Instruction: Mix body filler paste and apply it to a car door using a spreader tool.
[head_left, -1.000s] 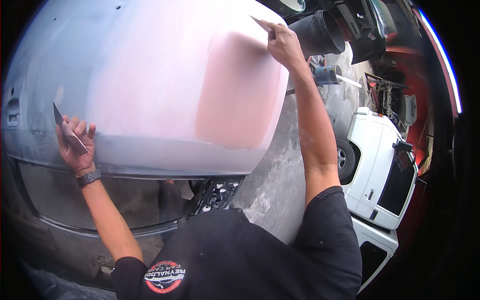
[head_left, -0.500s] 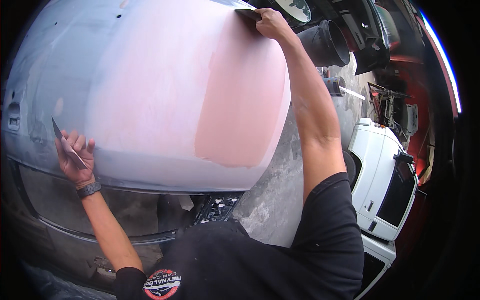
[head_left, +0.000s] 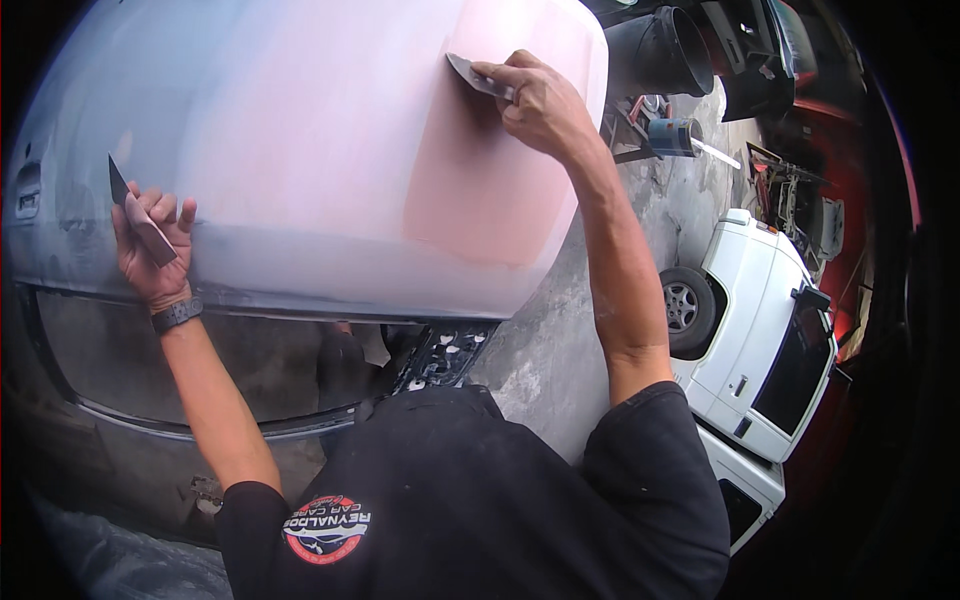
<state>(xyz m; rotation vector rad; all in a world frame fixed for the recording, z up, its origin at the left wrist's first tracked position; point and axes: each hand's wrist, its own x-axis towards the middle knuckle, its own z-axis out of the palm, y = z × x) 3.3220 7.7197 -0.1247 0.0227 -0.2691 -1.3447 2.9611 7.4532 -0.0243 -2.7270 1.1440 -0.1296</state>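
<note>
A broad car body panel (head_left: pixel 300 130), grey-blue at left and pale pink toward the right, spreads out before me. Near its right end lies a darker pink patch of body filler (head_left: pixel 485 195). My right hand (head_left: pixel 548 108) grips a thin putty spreader (head_left: pixel 478 78) over this patch, its fingers pressed along the blade; whether the edge touches the surface I cannot tell. Over the panel's near left edge, my left hand (head_left: pixel 158 255) is palm up, closed on a second putty knife (head_left: pixel 117 182). What looks like pinkish filler (head_left: pixel 150 233) coats the part by the fingers.
Beyond the panel's right end stand a black bucket (head_left: pixel 665 50) and a blue can (head_left: pixel 672 137) with a white stick. A white vehicle (head_left: pixel 745 330) is parked at right on the concrete floor (head_left: pixel 545 380). A dark window opening (head_left: pixel 230 350) lies below the panel.
My right hand has drawn the spreader nearer over the filler patch from the panel's far side. The whole view has shifted, so the panel sits higher. My left hand keeps its grip.
</note>
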